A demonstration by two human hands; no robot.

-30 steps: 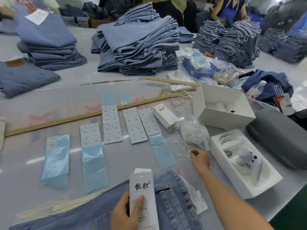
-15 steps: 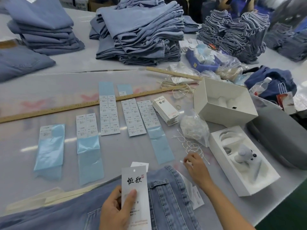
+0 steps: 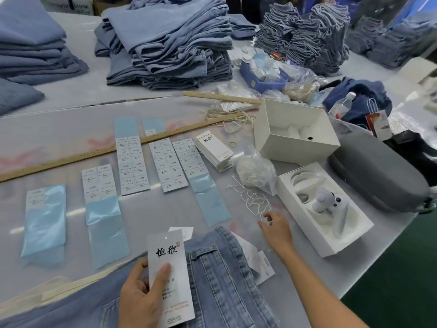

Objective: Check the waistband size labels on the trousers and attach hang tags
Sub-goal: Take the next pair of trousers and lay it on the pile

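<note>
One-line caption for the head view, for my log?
Left hand holds a hang tag over jeans; right hand reaches loose strings.

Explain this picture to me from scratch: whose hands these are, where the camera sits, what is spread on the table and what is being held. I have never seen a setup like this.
There is no machine here. A person wears one wide-angle camera on the head, looking forward and down, so you see their own two arms from above.

The left hand holds a white hang tag with black brush lettering, thumb on its face. The right hand reaches toward a tangle of thin white strings on the table; whether it grips one I cannot tell.

Under the hands lies a pair of blue denim trousers. Beyond them lie sticker sheets on glossy blue backing, a long wooden ruler, a stack of hang tags, a clear bag of strings and two open white boxes. Stacks of folded trousers fill the back.
</note>
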